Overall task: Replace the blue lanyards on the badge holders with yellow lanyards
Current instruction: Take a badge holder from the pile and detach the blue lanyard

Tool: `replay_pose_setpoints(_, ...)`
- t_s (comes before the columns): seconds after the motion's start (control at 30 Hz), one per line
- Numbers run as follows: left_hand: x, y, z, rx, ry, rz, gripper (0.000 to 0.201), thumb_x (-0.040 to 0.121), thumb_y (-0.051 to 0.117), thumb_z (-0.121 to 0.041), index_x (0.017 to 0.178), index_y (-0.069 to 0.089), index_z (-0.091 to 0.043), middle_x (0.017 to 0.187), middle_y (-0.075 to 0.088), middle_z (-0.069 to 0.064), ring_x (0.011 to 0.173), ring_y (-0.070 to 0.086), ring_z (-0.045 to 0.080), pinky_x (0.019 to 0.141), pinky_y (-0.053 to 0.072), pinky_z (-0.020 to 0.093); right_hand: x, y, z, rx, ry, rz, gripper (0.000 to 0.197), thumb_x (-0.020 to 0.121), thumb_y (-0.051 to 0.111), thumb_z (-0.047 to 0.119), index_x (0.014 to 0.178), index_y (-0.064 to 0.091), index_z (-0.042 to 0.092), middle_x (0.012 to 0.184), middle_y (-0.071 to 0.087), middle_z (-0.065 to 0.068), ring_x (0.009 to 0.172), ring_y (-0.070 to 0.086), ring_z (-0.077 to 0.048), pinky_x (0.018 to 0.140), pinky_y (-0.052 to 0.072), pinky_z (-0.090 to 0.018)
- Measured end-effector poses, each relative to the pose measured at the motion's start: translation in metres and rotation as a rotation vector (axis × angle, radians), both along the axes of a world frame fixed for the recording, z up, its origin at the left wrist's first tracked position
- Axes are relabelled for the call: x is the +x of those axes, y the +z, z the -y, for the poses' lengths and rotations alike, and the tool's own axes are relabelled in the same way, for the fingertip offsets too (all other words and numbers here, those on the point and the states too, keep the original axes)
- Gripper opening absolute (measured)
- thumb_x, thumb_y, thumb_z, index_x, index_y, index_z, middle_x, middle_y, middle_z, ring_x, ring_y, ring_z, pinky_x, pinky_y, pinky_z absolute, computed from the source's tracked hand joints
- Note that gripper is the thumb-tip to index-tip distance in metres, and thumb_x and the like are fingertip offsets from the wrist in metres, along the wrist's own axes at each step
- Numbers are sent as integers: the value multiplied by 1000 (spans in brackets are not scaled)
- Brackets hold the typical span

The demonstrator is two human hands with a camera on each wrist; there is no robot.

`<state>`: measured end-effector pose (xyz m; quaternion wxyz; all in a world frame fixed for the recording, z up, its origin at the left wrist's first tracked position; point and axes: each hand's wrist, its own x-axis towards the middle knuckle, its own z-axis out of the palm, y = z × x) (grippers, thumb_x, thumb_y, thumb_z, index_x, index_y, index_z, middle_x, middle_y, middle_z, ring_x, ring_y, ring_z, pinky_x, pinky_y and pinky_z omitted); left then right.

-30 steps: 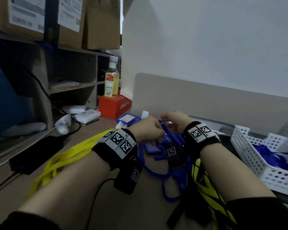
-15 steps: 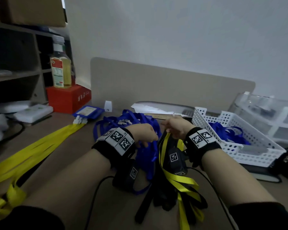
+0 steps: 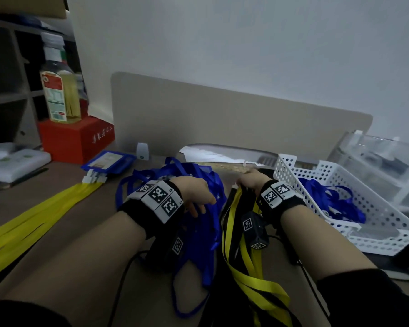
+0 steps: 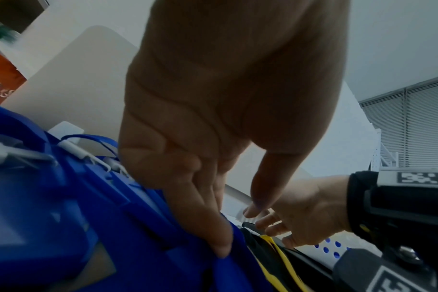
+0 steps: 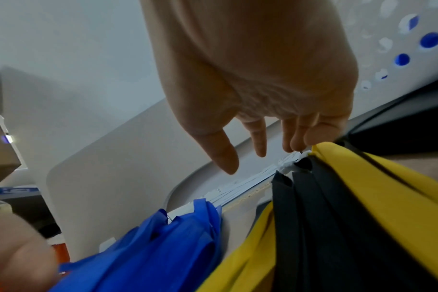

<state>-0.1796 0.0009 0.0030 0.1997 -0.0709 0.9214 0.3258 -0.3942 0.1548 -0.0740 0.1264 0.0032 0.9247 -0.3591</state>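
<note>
My left hand (image 3: 200, 207) (image 4: 238, 227) lies on a heap of blue lanyards (image 3: 206, 234) (image 4: 163, 256) in the middle of the desk, fingers stretched down onto a strap. Under them sit blue badge holders (image 4: 38, 217) with white clips. To the right, my right hand (image 3: 243, 182) (image 5: 263, 156) (image 4: 275, 227) touches the far end of a yellow and black lanyard bundle (image 3: 227, 232) (image 5: 375, 197) with straight fingertips and spread thumb. At the left, a blue badge holder (image 3: 109, 161) lies attached to flat yellow lanyards (image 3: 33, 223).
A white perforated basket (image 3: 376, 223) holding more blue lanyards stands at the right, with clear plastic drawers (image 3: 387, 161) behind it. A beige divider panel (image 3: 222, 119) closes the back. A red box (image 3: 76, 138) carrying a bottle (image 3: 59, 95) sits at the back left.
The head view swung right and closer. My right hand went from the blue heap to the far end of the yellow and black bundle. My left hand stayed on the blue lanyards.
</note>
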Motion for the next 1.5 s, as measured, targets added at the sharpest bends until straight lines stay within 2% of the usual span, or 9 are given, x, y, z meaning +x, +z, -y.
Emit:
replay_pose_setpoints(0.07,-7,-2,6,0,36,-18,33,100,47,-28,124,51,-6,98,67,7,67,61,18,54,47,26,-18,-10,3,72,29,-5,86,48,66,37,127,54,6,126,54,-22,111,57,-37,86,54,-41)
replay_pose_setpoints(0.17,-13,-4,13,-18,61,-5,32,99,47,-27,122,54,-5,97,65,6,62,59,15,41,43,19,46,30,22,-22,81,-56,45,77,66,27,117,64,8,122,60,-13,110,55,-28,96,49,-40)
replay_pose_setpoints(0.37,-17,-9,19,6,38,9,31,98,51,-23,126,53,-10,80,60,2,60,57,13,31,33,10,86,47,50,-133,298,136,14,94,59,20,106,60,13,94,66,-6,80,63,-18,68,52,-26)
replay_pose_setpoints(0.6,-20,-13,26,-66,25,-16,16,95,57,-28,106,59,-17,82,61,-3,63,60,11,38,40,13,90,50,51,-127,399,204,20,95,53,6,113,61,2,95,68,-6,76,62,-16,60,50,-21)
replay_pose_setpoints(0.73,-19,-14,30,-95,62,-67,16,95,56,-24,104,63,-14,83,65,-1,62,61,10,50,42,20,86,50,47,-260,279,169,26,93,57,10,116,60,0,106,67,-15,92,65,-28,83,54,-35)
replay_pose_setpoints(0.9,-12,-10,35,-72,110,-52,21,97,52,-22,105,64,-7,65,65,-3,48,56,9,34,35,11,95,57,46,-418,219,144,17,92,57,12,104,66,5,110,69,-14,103,63,-29,102,45,-45)
replay_pose_setpoints(1.13,-3,-3,33,49,265,-219,36,104,22,-22,105,49,2,72,63,15,44,38,19,31,27,11,119,65,43,-628,252,194,16,99,45,5,103,61,2,103,65,-18,88,63,-29,95,49,-45)
replay_pose_setpoints(1.37,-1,-4,42,208,487,-594,28,88,58,-19,76,67,4,58,60,10,42,47,16,44,37,19,140,68,46,-446,258,263,18,101,43,4,99,60,7,64,69,-3,47,62,-12,40,48,-20)
replay_pose_setpoints(1.5,8,7,45,103,432,-682,27,81,67,-28,70,73,-5,64,70,10,62,66,23,67,56,34,150,73,52,-312,193,187,8,95,52,11,93,60,10,73,66,-6,58,57,-15,46,46,-20)
